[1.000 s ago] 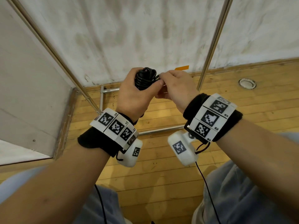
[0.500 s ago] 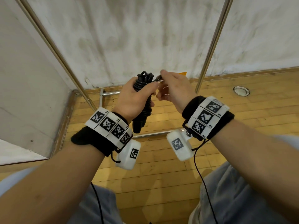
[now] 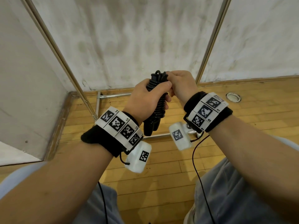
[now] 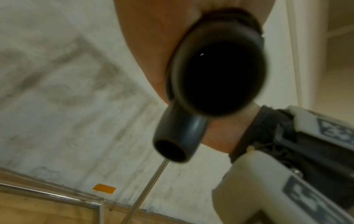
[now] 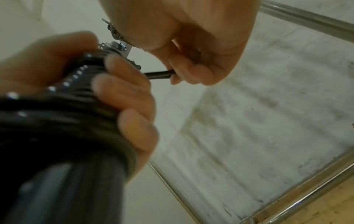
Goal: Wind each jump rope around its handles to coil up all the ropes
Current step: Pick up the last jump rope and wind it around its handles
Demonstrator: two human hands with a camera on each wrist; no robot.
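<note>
A black jump rope is wound in tight coils around its two black handles, held upright in front of me. My left hand grips the coiled bundle around its middle, fingers wrapped over the coils. The handles' butt ends fill the left wrist view. My right hand is at the top of the bundle, its curled fingers pinching the short free end of the rope. Small metal fittings show at the handle tops beside my right hand.
A metal frame of thin poles stands against the stained white wall, with a rail along the wooden floor. A round floor fitting lies at the right. An orange tape mark sits low on the wall.
Both hands have lowered slightly and the bundle has tilted upright, so the handles now hang below my left hand. My right hand stayed at the bundle's top, working the rope end.
</note>
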